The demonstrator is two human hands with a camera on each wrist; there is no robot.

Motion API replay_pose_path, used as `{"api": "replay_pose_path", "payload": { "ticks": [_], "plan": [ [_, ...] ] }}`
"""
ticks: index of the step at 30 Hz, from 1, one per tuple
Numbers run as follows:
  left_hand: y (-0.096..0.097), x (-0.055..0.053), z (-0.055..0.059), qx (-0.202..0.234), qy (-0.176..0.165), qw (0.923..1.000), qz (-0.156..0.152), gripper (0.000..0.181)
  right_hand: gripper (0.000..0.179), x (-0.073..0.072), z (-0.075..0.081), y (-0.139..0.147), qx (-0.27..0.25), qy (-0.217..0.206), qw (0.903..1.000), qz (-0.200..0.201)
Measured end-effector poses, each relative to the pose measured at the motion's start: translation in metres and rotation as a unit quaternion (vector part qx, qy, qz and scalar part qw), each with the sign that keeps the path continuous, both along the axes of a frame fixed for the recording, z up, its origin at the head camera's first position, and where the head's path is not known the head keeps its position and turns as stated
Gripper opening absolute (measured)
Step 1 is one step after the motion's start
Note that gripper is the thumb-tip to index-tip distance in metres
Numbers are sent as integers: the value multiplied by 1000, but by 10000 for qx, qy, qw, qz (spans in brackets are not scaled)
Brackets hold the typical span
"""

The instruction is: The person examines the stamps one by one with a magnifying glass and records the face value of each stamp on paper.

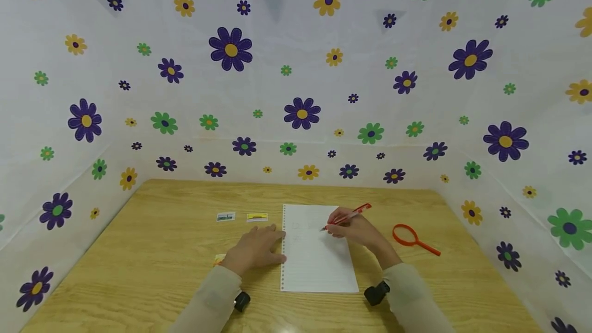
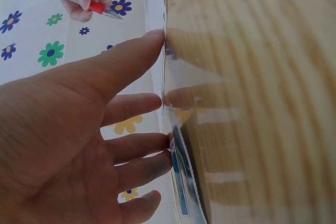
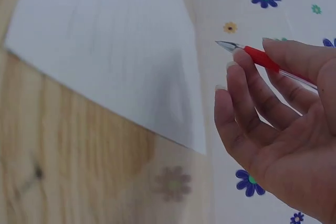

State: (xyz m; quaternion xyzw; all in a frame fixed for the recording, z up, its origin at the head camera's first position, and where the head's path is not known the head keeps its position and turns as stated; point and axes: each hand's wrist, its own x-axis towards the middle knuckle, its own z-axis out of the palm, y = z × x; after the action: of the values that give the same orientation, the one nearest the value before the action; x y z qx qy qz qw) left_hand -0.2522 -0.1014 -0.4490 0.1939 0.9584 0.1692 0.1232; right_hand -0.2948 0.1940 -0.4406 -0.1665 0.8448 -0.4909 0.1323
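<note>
My right hand [image 1: 353, 228] pinches a red gel pen [image 3: 262, 59] with a clear barrel between thumb and fingers. Its metal tip points down and left over the upper right of a lined, hole-punched sheet of paper [image 1: 316, 269]. In the right wrist view the tip shows apart from the sheet. Faint pencil-thin marks [image 1: 296, 226] appear near the sheet's upper left. My left hand [image 1: 254, 251] lies with fingers extended, thumb and index tips at the punched left edge. In the left wrist view a small picture card [image 2: 184, 177] stands out near its fingertips.
Two small stamp-like cards, one greenish [image 1: 226, 216] and one yellow [image 1: 257, 217], lie beyond my left hand. Another yellow card [image 1: 219, 259] is partly hidden by my left wrist. A red magnifying glass [image 1: 428, 248] lies right of the paper. Flower-patterned sheeting [image 1: 259, 81] surrounds the wooden table [image 1: 139, 266].
</note>
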Motion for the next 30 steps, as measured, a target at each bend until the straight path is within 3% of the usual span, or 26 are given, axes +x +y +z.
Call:
{"api": "replay_pose_path", "payload": {
  "ticks": [8, 15, 30],
  "plan": [
    [1, 0, 1, -71, -34, 10000, 24, 65, 27, -2, -7, -21, 120, -400, 9989, -204],
    [1, 1, 3, -85, -95, 9999, 66, 66, 26, -4, -11, -32, 43, -408, 9990, -154],
    [1, -2, 1, -128, -27, 9999, 92, 66, 23, -2, -14, -44, -24, -439, 9979, -486]
  ]
}}
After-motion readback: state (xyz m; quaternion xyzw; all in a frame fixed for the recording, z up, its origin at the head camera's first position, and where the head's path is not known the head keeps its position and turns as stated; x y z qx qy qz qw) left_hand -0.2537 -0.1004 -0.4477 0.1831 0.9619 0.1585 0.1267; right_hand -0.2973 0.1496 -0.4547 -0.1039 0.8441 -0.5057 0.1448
